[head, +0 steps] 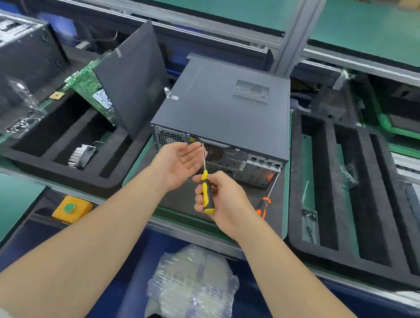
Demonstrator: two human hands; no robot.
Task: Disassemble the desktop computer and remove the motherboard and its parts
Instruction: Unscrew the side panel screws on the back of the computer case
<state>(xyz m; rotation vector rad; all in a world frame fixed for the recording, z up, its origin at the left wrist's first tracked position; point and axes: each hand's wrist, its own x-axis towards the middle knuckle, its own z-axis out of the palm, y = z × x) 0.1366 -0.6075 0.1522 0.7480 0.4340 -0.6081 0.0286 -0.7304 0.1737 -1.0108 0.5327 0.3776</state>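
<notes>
One desktop computer (224, 104) lay on the dark mat (173, 206) with its rear panel turned to us. Its cover was not yet off, so the motherboard inside was hidden from us. Our right hand (221, 198) held the screwdriver (205, 176), with its grip closed round the yellow and black handle. The tip stood at the upper edge of the rear panel, where we judged that a cover screw sits. We could not tell if the tip was seated in it. Our left hand (180, 161) was just beside the shaft, palm up, its grip wide and holding nothing.

We saw some risks from here. If the tip was not well seated, turning could make it slip, which would damage the screw head or scratch the panel. The slipping tip could also prick the open palm so near to it. A loosened screw could fall past the palm and be lost on the mat.
</notes>
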